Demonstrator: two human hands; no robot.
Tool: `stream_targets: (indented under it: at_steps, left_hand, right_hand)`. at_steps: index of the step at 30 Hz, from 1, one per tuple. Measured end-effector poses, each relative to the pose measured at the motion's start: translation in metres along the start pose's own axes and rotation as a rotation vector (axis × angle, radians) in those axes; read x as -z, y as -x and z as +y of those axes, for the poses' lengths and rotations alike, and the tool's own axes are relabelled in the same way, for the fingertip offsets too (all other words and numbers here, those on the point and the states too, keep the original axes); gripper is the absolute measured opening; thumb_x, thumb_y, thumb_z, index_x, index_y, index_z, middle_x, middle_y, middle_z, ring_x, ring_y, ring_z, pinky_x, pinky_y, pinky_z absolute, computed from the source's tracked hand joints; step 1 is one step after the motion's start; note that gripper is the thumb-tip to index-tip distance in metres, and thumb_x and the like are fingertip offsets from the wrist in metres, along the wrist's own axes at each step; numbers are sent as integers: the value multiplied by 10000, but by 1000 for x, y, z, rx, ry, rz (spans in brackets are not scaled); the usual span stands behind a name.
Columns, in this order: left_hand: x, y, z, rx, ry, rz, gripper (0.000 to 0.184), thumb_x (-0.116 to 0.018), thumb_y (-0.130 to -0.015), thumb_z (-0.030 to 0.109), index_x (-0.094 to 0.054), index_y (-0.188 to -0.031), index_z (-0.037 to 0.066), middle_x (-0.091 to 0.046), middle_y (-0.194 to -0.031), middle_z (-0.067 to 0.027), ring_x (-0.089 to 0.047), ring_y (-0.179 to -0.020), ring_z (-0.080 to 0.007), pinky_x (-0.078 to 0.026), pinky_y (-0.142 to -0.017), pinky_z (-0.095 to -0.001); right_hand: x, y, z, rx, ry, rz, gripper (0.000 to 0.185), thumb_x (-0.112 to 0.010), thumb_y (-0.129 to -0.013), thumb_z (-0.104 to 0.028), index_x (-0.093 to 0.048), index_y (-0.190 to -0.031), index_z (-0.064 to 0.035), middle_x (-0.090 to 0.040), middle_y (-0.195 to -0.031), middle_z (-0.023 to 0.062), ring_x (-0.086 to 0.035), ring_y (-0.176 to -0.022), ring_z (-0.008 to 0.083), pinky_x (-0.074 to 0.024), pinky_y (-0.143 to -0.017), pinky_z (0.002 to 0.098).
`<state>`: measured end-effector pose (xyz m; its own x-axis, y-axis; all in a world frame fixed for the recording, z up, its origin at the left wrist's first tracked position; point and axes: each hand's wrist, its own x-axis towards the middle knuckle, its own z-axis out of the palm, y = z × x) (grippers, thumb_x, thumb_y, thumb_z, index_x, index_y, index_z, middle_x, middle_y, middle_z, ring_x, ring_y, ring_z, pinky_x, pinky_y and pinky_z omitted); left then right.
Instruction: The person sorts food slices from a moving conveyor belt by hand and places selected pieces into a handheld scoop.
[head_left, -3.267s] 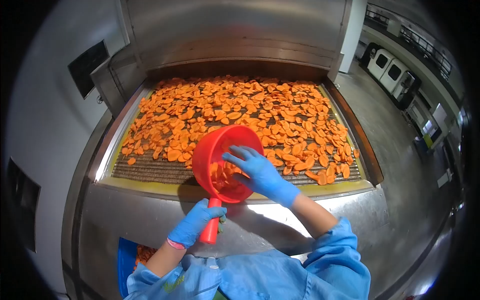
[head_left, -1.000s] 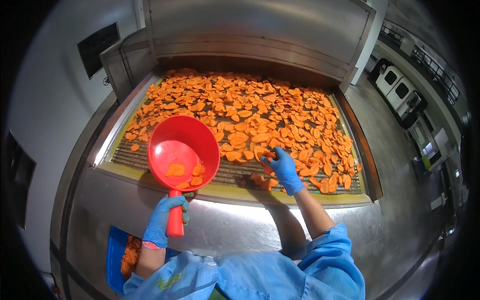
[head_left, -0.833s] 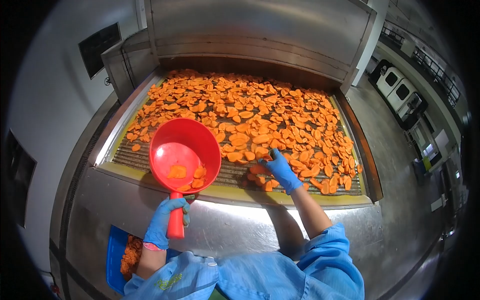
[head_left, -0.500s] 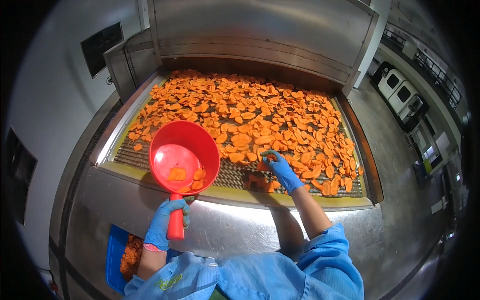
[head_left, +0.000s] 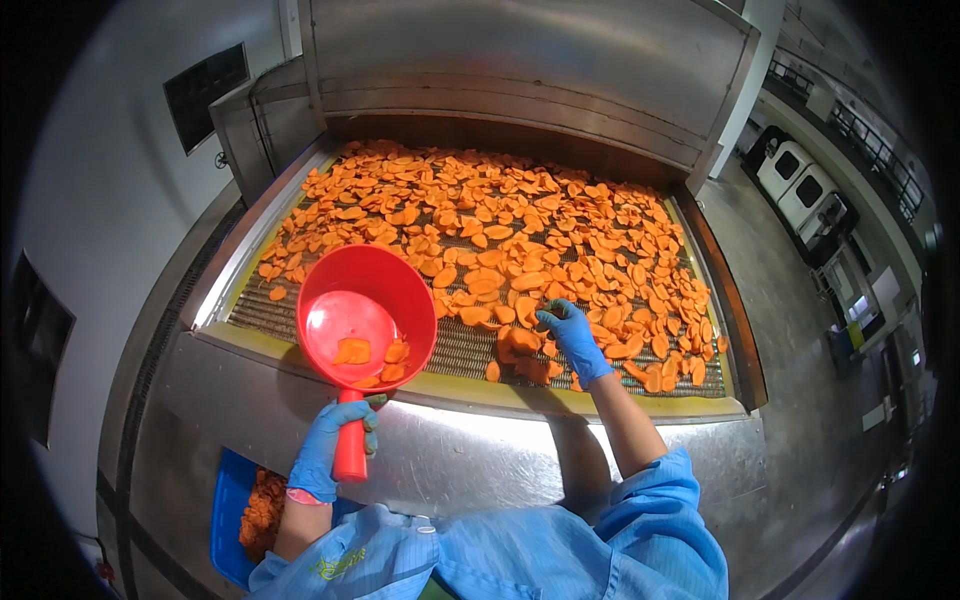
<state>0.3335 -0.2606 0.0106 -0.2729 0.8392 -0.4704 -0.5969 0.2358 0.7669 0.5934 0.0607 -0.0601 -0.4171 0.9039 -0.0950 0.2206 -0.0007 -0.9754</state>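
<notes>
My left hand (head_left: 335,440), in a blue glove, is closed around the handle of a red plastic dipper (head_left: 412,290). Inside the dipper lie a few orange carrot slices (head_left: 352,351), and it is tilted so that its inside faces me. My right hand (head_left: 575,340), gloved too, is just above the near part of a mesh conveyor belt (head_left: 460,345). Its fingers are bent in toward the thumb; whether a slice is between them is hidden. Directly beside that hand, loose carrot slices (head_left: 522,341) lie in its shadow.
Many more carrot slices (head_left: 480,190) cover the belt up to a steel panel (head_left: 520,60). A smooth metal ledge (head_left: 450,460) runs along the front. Below on the left, a blue crate (head_left: 228,520) holds orange pieces. White machines (head_left: 800,180) stand far right.
My right hand has moved slightly right and away from the shaded slices, where more slices now show, one nearer the front edge. The dipper has hardly shifted in my left hand.
</notes>
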Motion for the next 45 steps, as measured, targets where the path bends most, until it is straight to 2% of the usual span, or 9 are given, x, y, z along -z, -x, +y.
stream_targets:
  at_steps: [9, 15, 17, 22, 27, 32, 37, 38, 45]
  left_hand:
    - [5, 0, -6, -12, -16, 45, 434, -619, -831, 220, -545, -1176, -32, -589, -736, -33, -563, -500, -139, -503, -474, -272]
    - [10, 10, 1, -31, 51, 11, 318, -666, -795, 204, -567, -1035, 20, -601, -743, -60, -584, -524, -171, -515, -498, -299]
    - [9, 14, 3, -21, 68, 24, 309, -664, -797, 205, -565, -1026, 22, -599, -744, -58, -583, -525, -168, -519, -506, -301]
    - [15, 17, 0, -20, 66, 78, 324, -656, -801, 214, -565, -1041, 15, -593, -750, -53, -576, -526, -161, -527, -526, -302]
    - [14, 21, 2, -60, 76, 78, 306, -657, -798, 208, -562, -1020, 19, -593, -753, -55, -573, -524, -159, -526, -524, -299]
    - [25, 20, 2, -43, 77, 59, 432, -611, -842, 227, -528, -1185, -22, -584, -741, -32, -565, -507, -140, -500, -479, -271]
    - [28, 18, 3, -54, 110, 19, 399, -601, -839, 204, -556, -1161, -28, -576, -741, -36, -564, -517, -146, -495, -505, -264]
    - [30, 16, 1, -57, 116, 1, 408, -607, -840, 209, -550, -1165, -30, -578, -744, -36, -563, -513, -146, -495, -504, -266]
    - [26, 19, 2, -20, 119, -18, 407, -605, -844, 204, -542, -1173, -27, -579, -747, -39, -565, -513, -147, -498, -507, -273]
  right_hand:
    - [-44, -6, -4, 185, 97, -206, 401, -542, -881, -1, -548, -1271, -90, -598, -1149, 34, -552, -1017, 137, -463, -809, 250]
    - [-70, 8, -42, 143, 227, -228, 445, -578, -945, -171, -470, -1376, -148, -646, -1171, 122, -631, -1030, 226, -493, -855, 304]
    - [-81, 5, -34, 393, 448, -183, 508, -524, -967, -224, -357, -1444, -169, -588, -1267, 168, -585, -1140, 311, -458, -937, 368]
    - [-88, -3, -29, 245, 293, -396, 664, -574, -919, -100, -253, -1492, -197, -361, -1477, 154, -352, -1362, 260, -367, -1067, 354]
    - [-82, -3, -28, 319, 345, -404, 678, -671, -863, -240, -347, -1457, -190, -448, -1426, 137, -455, -1291, 295, -400, -1023, 343]
    - [-37, -19, -7, 405, 637, 122, 183, -641, -858, -190, -703, -1015, -121, -695, -929, 127, -678, -836, 282, -533, -725, 346]
    - [-14, 9, 7, 175, 1014, -165, 272, -690, -781, -286, -702, -1010, -138, -693, -880, 121, -665, -833, 305, -523, -717, 408]
    - [-15, 10, 22, 327, 1145, -133, 297, -683, -779, -321, -702, -1023, -152, -684, -949, 123, -657, -869, 308, -522, -731, 406]
    - [-18, 2, 55, 280, 986, -4, 282, -677, -801, -315, -701, -1034, -158, -666, -934, 132, -638, -886, 341, -510, -773, 413]
